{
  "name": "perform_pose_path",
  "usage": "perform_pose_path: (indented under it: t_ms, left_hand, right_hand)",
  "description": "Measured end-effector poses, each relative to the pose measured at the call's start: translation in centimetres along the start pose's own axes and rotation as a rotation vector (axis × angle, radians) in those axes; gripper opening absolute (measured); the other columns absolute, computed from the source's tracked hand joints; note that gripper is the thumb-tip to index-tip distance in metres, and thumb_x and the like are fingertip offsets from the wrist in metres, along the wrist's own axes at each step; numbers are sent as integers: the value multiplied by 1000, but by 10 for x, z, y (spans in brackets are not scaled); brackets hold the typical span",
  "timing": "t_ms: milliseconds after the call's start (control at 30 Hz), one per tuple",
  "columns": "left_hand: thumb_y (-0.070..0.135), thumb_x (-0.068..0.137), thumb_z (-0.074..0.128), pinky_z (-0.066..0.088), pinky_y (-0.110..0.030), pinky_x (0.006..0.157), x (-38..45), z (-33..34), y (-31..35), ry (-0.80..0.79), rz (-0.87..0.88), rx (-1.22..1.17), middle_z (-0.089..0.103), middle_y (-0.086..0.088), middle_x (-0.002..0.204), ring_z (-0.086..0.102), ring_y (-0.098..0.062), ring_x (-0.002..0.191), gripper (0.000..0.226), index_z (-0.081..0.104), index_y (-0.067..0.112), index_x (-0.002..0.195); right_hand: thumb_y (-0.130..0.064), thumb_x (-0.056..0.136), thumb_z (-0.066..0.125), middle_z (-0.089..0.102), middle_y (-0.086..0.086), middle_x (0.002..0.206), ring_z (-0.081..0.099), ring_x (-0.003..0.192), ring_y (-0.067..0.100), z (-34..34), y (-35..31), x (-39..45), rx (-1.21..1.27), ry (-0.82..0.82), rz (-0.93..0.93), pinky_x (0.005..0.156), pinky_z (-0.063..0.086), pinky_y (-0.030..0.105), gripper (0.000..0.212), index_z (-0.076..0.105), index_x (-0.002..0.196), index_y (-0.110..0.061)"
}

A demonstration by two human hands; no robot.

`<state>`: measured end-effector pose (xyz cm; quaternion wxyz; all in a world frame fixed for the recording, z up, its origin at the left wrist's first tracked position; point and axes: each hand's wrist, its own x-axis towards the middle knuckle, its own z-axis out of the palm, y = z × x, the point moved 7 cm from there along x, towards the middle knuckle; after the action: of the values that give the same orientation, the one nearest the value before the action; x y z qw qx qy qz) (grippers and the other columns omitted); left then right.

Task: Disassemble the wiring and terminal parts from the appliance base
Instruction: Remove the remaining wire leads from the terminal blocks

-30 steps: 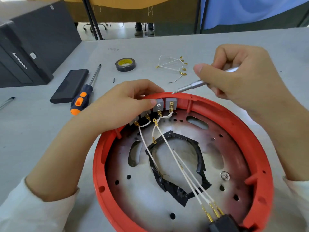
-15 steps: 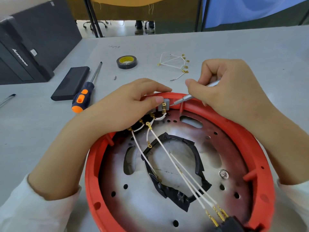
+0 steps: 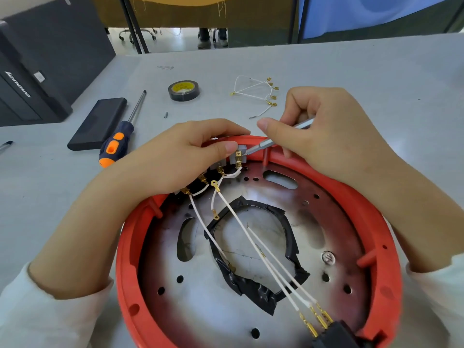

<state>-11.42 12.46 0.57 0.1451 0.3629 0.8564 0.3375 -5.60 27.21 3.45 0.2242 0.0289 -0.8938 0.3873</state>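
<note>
A person's left hand [image 3: 185, 156] pinches a grey terminal block [image 3: 239, 156] at the far rim of the red appliance base [image 3: 376, 234] on the table, while the right hand [image 3: 326, 136] grips a slim metal tool [image 3: 263, 144] (tip touching the block); white wires [image 3: 251, 242] cross the plate.
</note>
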Motion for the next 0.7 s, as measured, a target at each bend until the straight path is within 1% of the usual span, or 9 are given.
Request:
perform_pose_path:
  t_ms: [67,133,233,333,433,500,567,633,700]
  left_hand:
    - [29,97,49,49,-44,90,0,1,0,-4,-2,-3,68,14,102,63,-23,97,25,58,46,113]
    - [28,97,50,48,-52,90,1,2,2,-9,3,-13,69,4,104,62,-33,99,25,59,45,112]
    - [27,97,50,47,-52,92,2,2,3,-4,8,-16,69,-1,103,61,-33,99,25,59,45,110]
    - [26,96,51,47,-50,92,3,0,2,4,6,-14,70,4,101,62,-27,98,25,60,46,109]
    - [25,96,51,48,-53,89,3,1,1,-4,4,-16,70,3,100,62,-33,95,25,60,44,110]
    - [25,97,51,48,-54,88,3,1,2,-10,9,-17,70,-1,102,61,-38,96,25,61,42,111]
    - [24,97,51,48,-54,89,3,1,3,-5,13,-16,70,-3,103,61,-38,97,25,60,43,110]
    - [24,97,50,48,-51,91,3,0,4,4,12,-11,70,3,104,61,-34,99,25,59,43,109]
    - [25,97,50,48,-50,91,3,0,3,1,5,-8,70,3,103,62,-33,99,25,60,43,111]
  right_hand:
    - [-31,84,68,61,-15,52,51,46,-3,2,1,1,-5,-17,6,51,32,7,33,52,59,-17]
    - [-31,84,69,60,-14,48,51,48,-4,4,2,2,-2,-35,12,53,32,7,34,52,58,-18]
    - [-29,84,69,58,-13,45,51,47,-3,6,2,3,15,-55,13,54,34,5,35,51,56,-19]
    - [-26,83,70,58,-12,44,50,43,-3,7,2,4,31,-69,10,53,34,4,35,51,55,-18]
    - [-23,82,70,57,-5,42,46,36,1,8,2,8,42,-86,17,47,33,5,34,51,55,-15]
    - [-20,81,70,55,-6,39,45,35,2,9,1,13,41,-96,15,45,32,6,34,51,54,-13]
    - [-17,80,71,53,-9,39,45,35,2,10,2,18,53,-94,8,44,31,6,34,50,54,-12]
    - [-15,79,70,51,-10,40,44,37,3,10,3,22,72,-93,1,44,30,6,35,47,52,-13]
    - [-13,79,69,49,-10,38,43,36,3,12,6,25,109,-107,10,44,31,7,36,46,52,-15]
